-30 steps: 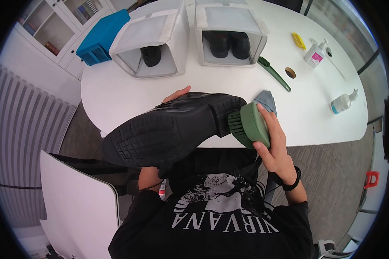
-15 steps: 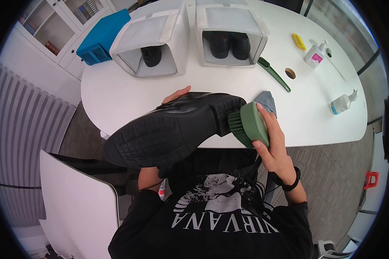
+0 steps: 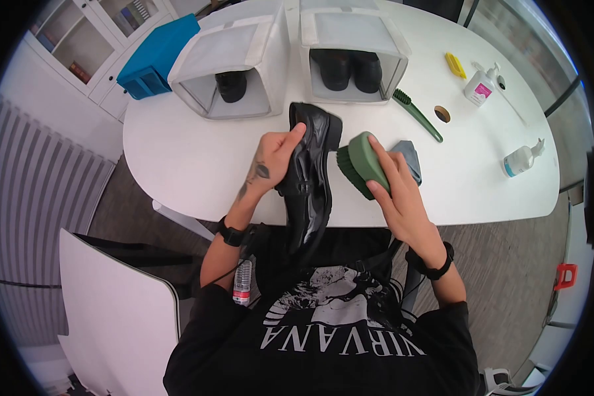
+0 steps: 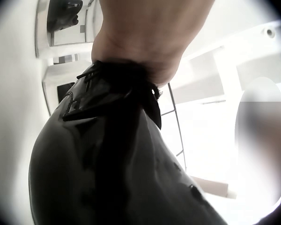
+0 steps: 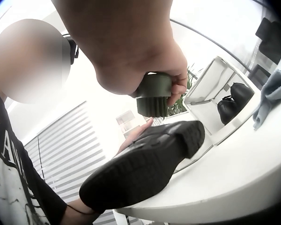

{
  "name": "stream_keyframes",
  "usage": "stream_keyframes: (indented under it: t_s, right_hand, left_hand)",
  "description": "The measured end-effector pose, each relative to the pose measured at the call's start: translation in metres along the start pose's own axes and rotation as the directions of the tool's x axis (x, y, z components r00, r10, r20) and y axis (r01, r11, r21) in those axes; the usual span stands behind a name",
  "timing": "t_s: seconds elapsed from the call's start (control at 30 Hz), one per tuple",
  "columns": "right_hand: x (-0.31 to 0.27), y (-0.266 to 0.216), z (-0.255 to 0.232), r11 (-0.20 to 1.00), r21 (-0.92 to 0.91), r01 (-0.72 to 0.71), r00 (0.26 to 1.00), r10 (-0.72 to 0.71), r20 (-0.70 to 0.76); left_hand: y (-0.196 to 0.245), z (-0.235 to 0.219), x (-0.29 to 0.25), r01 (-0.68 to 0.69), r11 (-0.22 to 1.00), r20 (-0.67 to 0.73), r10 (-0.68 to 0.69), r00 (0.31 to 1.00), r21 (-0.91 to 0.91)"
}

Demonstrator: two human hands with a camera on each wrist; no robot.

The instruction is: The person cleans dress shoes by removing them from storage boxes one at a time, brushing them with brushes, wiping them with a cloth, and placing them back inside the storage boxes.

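In the head view, a glossy black dress shoe (image 3: 302,214) hangs close over the table's front edge, its toe toward the person's body and its upper facing left. The left hand (image 3: 274,158) grips it at the ankle opening, thumb along the rim near the heel. Shiny leather and a dark strap of the shoe (image 4: 70,159) fill much of the left wrist view. A green block brush (image 3: 368,162) is pinched in the right hand (image 3: 406,208), bristles turned toward the shoe. A small gap shows between bristles and shoe; the right wrist view has the brush (image 5: 155,86) above the shoe's side.
Two white shoe boxes (image 3: 277,79) with black shoes inside stand at the back of the white table (image 3: 204,165), beside a blue box (image 3: 158,56). Right of them lie a long green brush (image 3: 419,115), a grey-blue cloth (image 3: 406,158), a yellow object (image 3: 455,65) and two pump bottles (image 3: 480,88).
The left hand has turned the shoe from sole-up, pointing left, to upper showing with its toe toward the body. The right hand has moved the brush slightly left and away from the heel.
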State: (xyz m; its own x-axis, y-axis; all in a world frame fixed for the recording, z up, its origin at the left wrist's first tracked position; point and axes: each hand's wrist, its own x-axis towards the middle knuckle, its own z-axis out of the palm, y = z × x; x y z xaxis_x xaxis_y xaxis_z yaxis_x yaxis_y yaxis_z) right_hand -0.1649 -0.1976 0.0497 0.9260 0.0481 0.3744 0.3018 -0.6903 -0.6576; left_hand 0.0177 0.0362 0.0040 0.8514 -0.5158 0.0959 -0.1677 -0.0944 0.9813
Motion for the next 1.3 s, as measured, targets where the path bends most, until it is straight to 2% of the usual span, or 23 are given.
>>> stream_keyframes:
  t_s: [0.07,0.1,0.17,0.33,0.4,0.47,0.53,0.6,0.7,0.77,0.83,0.87,0.9,0.97,1.03,1.1,1.17,1.23,1.3]
  right_hand:
    - [0.013,0.004,0.006,0.999,-0.04,-0.002,1.0,0.002,0.005]
    - [0.019,0.005,0.009,0.997,-0.077,-0.005,1.0,0.007,0.016]
    - [0.038,0.009,0.011,0.992,-0.128,-0.017,1.0,0.019,0.017]
    - [0.083,0.024,0.026,0.979,-0.202,-0.002,1.0,0.0,-0.011]
    - [0.089,0.025,0.035,0.975,-0.221,-0.002,0.997,0.017,0.069]
    - [0.07,0.007,0.043,0.982,-0.189,-0.008,0.995,0.026,0.092]
    - [0.045,-0.012,0.041,0.994,-0.11,0.004,0.986,0.014,0.166]
    - [0.041,-0.018,0.035,0.995,-0.1,-0.013,0.983,0.031,0.181]
    - [0.057,0.002,0.041,0.988,-0.137,-0.069,0.987,0.088,0.138]
    - [0.075,0.025,0.045,0.986,-0.132,-0.099,0.993,0.106,0.044]
    - [0.072,0.018,0.043,0.99,-0.12,-0.079,0.996,0.084,0.033]
    - [0.061,0.005,0.041,0.993,-0.097,-0.06,0.994,0.069,0.086]
    - [0.049,-0.008,0.039,0.996,-0.068,-0.05,0.987,0.06,0.147]
    - [0.039,-0.015,0.038,0.998,-0.027,-0.056,0.98,0.06,0.191]
    - [0.046,-0.003,0.045,0.99,-0.108,-0.094,0.987,0.107,0.118]
    - [0.051,0.007,0.05,0.994,-0.076,-0.08,0.993,0.085,0.077]
    - [0.041,-0.007,0.045,0.995,-0.086,-0.049,0.99,0.06,0.13]
    - [0.026,-0.028,0.035,0.997,-0.078,-0.025,0.98,0.04,0.196]
    - [0.019,-0.033,0.035,0.984,-0.175,0.033,0.977,0.006,0.213]
  left_hand:
    - [-0.006,0.004,0.006,0.036,0.962,-0.134,0.001,0.991,0.27]
    - [-0.006,0.006,0.008,0.033,0.962,-0.126,0.002,0.992,0.273]
    - [-0.005,0.009,0.01,0.017,0.946,-0.266,0.074,0.961,0.324]
    - [-0.014,0.009,0.01,-0.015,0.961,-0.314,0.105,0.943,0.276]
    - [-0.02,0.004,0.011,-0.007,0.963,-0.312,0.094,0.945,0.269]
    - [-0.028,-0.001,0.012,0.105,0.969,-0.337,-0.025,0.941,0.223]
    - [-0.028,0.001,0.011,0.084,0.979,-0.393,-0.005,0.919,0.185]
    - [-0.022,0.004,0.005,0.061,0.985,-0.456,0.019,0.89,0.159]
    - [-0.004,0.012,0.002,0.042,0.973,-0.407,0.055,0.912,0.226]
    - [0.0,0.017,0.0,0.009,0.967,-0.401,0.096,0.911,0.254]
    - [-0.017,0.017,0.005,-0.11,0.944,-0.408,0.238,0.881,0.312]
    - [-0.026,0.012,0.009,-0.029,0.959,-0.406,0.147,0.902,0.281]
    - [-0.028,0.009,0.008,-0.023,0.96,-0.415,0.142,0.899,0.278]
    - [-0.034,0.003,0.007,0.035,0.984,-0.428,0.044,0.903,0.177]
    - [-0.025,0.004,0.005,0.034,0.978,-0.41,0.054,0.91,0.205]
    - [-0.027,0.006,0.002,0.005,0.973,-0.389,0.087,0.917,0.232]
    - [-0.04,0.003,0.009,-0.029,0.973,-0.415,0.124,0.901,0.229]
    - [-0.019,0.006,0.004,0.016,0.985,-0.462,0.066,0.884,0.17]
    - [-0.011,0.002,-0.003,0.04,0.986,-0.297,0.01,0.955,0.163]
